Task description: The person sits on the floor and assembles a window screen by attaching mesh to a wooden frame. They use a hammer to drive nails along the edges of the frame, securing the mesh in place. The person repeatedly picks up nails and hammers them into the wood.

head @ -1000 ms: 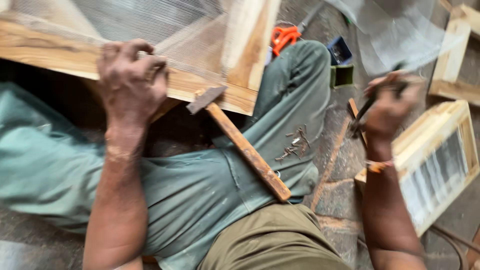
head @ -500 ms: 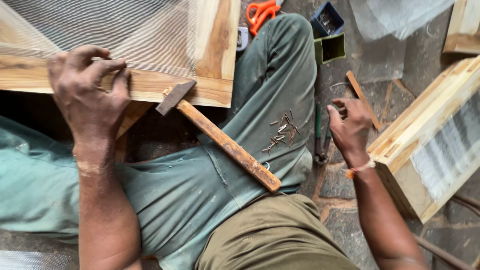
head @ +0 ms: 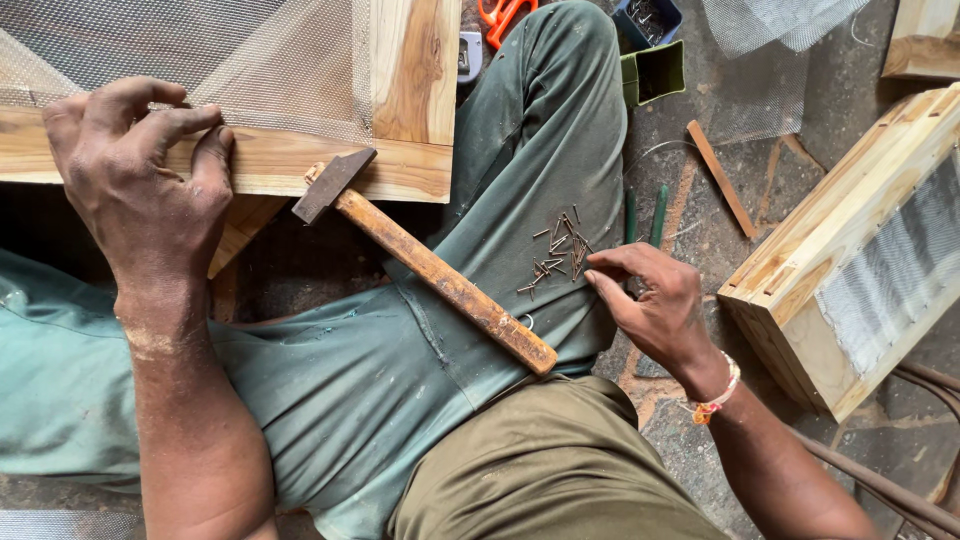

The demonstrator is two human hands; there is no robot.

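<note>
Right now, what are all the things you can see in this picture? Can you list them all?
Wooden frame with mesh: one, pale wood, top left, under the left hand.
Hammer: one, dark head, worn wooden handle, lying across the lap with its head against the frame.
Small nails: a loose pile, dark, on the green trouser leg.
Second wooden frame: one, pale wood with mesh, on the right.
Wood strip: one, brown, on the stone floor.
Small boxes: two, blue and green, at the top.
Orange handles: one tool, top edge, kind unclear.
Loose mesh: one piece, grey, top right.
Left hand: presses on the frame.
Right hand: fingertips at the nails.
</note>
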